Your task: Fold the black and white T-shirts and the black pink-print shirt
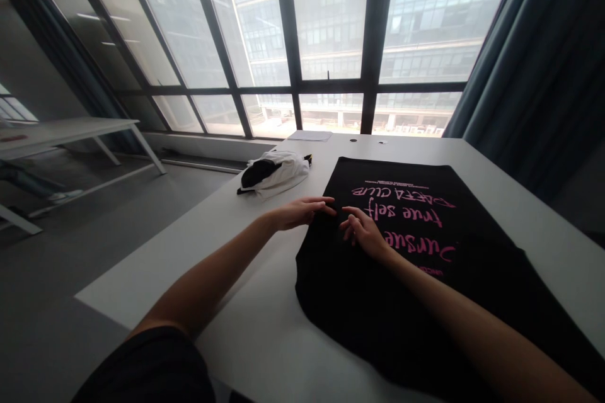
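A black T-shirt (pixel 378 289) with pink lettering lies spread flat on the white table (pixel 198 252). My left hand (pixel 302 211) rests at the shirt's left edge, fingers stretched out flat and touching the fabric. My right hand (pixel 363 230) lies on the shirt just beside it, fingers apart and slightly curled, pressing on the cloth near the pink text. Neither hand holds anything.
A crumpled white and black garment (pixel 274 175) lies on the table beyond my left hand. A sheet of paper (pixel 309 135) sits at the table's far edge by the window. Another white table (pixel 61 132) stands at the left. A dark curtain (pixel 543 63) hangs at the right.
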A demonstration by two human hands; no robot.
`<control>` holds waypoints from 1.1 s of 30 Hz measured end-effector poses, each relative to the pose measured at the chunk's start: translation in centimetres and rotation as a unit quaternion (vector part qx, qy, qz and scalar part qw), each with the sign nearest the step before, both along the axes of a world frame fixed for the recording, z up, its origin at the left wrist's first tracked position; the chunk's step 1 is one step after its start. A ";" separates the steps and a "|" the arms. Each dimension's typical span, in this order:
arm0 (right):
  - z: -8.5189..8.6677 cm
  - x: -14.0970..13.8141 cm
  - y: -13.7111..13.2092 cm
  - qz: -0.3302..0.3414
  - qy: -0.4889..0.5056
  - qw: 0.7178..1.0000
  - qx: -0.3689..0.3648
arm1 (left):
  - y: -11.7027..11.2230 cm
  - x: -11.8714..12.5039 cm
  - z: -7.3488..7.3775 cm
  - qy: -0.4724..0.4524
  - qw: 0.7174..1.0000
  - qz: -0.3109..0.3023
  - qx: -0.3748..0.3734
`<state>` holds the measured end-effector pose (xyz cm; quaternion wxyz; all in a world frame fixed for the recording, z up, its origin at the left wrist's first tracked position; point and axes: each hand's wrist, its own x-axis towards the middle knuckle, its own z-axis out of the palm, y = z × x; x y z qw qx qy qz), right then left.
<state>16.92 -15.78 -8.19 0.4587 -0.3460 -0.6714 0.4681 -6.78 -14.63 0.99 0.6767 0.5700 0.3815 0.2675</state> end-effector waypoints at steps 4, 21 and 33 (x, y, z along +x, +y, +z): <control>0.0 0.1 0.2 -0.011 0.020 0.999 -0.045 | -0.4 0.3 -0.1 -0.027 0.998 -0.036 -0.045; 1.0 1.0 0.3 0.000 -0.028 0.999 -0.034 | -7.2 0.9 3.4 0.575 0.738 -0.087 0.342; 0.7 1.8 0.8 -0.034 -0.148 0.988 -0.019 | -5.4 0.3 3.5 0.317 0.882 -0.337 0.089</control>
